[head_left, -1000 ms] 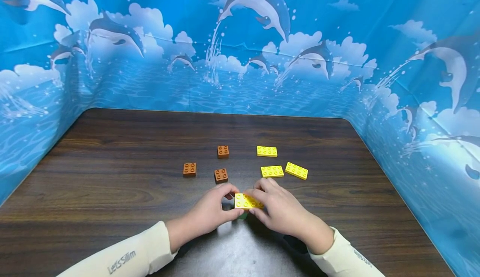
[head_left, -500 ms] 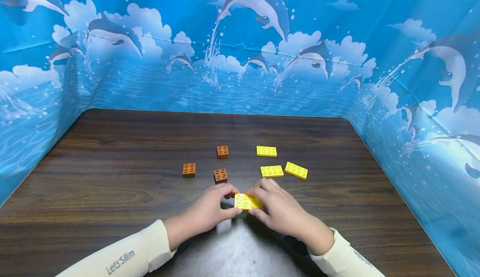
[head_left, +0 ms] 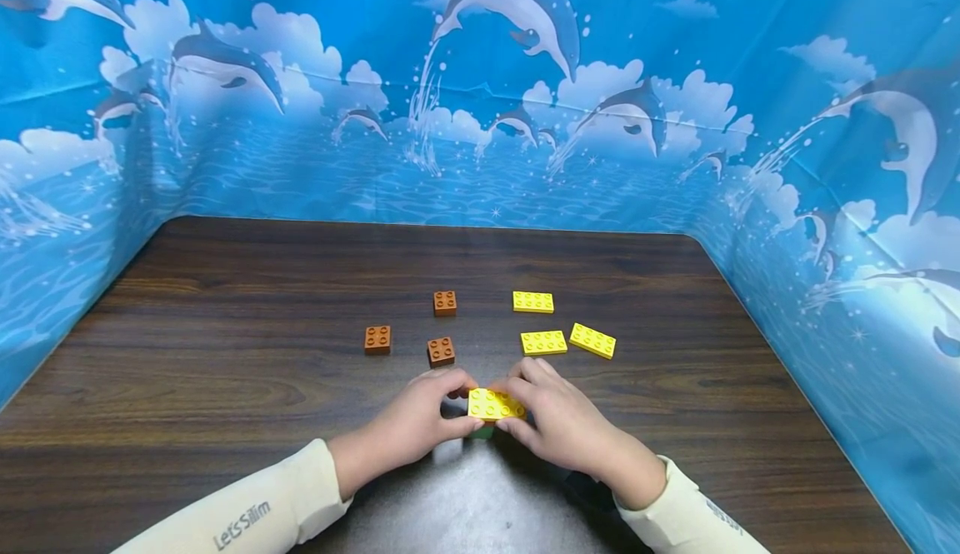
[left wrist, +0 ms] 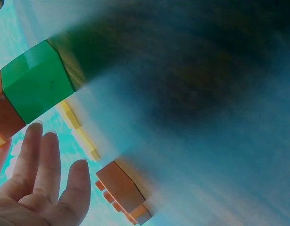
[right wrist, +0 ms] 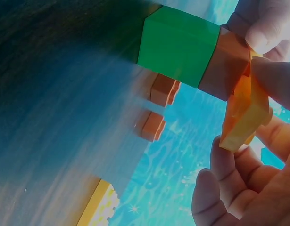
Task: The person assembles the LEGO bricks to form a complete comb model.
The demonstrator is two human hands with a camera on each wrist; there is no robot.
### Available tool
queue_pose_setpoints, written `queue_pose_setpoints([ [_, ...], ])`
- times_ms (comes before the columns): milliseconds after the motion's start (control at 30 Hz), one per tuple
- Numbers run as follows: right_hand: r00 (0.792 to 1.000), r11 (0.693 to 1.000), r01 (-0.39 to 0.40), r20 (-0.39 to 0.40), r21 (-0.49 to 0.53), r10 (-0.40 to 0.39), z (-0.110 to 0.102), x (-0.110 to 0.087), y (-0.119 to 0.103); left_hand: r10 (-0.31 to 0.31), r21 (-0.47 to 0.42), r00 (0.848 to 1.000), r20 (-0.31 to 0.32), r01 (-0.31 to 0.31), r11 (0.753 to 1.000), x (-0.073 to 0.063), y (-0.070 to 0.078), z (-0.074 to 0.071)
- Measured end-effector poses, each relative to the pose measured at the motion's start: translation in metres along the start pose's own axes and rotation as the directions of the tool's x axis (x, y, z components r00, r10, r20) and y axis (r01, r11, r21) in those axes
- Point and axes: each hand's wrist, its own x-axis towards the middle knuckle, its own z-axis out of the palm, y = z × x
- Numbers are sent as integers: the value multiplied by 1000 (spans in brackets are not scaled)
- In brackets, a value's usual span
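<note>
A small stack of toy building bricks stands between my two hands in the head view. Its base is a green brick, with a brown brick directly on top. Over the brown one lies a thin yellow eight-stud brick, jutting out past it to the right with its hollow underside visible in the right wrist view. My left hand pinches the stack's left side near the top between thumb and index finger; its other fingers extend loosely. The overhanging right part of the yellow brick is gripped by my right hand, thumb in front.
Beyond my left hand lie separate brown four-stud bricks. Loose yellow eight-stud bricks lie beyond the right hand. A dolphin-printed blue curtain borders the dark wooden table at the back and sides.
</note>
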Motion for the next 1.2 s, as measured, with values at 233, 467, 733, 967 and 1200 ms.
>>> queue_pose_setpoints([
  [233,1000,1000,-4,19,21,4,-3,1,0,-3,0,1000,3,3,1000,1,0,-1],
  [467,998,994,-47,39,100,43,-1,2,2,-26,12,1000,8,26,1000,0,2,-1],
  [733,995,989,-83,59,120,76,1,2,2,-47,8,998,34,46,999,0,4,-3],
  [967,995,991,-83,66,102,77,0,4,1,-67,-50,998,6,67,996,0,-1,-23],
  [1200,992,990,-104,82,95,96,0,5,1,-64,-154,996,-58,55,987,0,-9,-43],
])
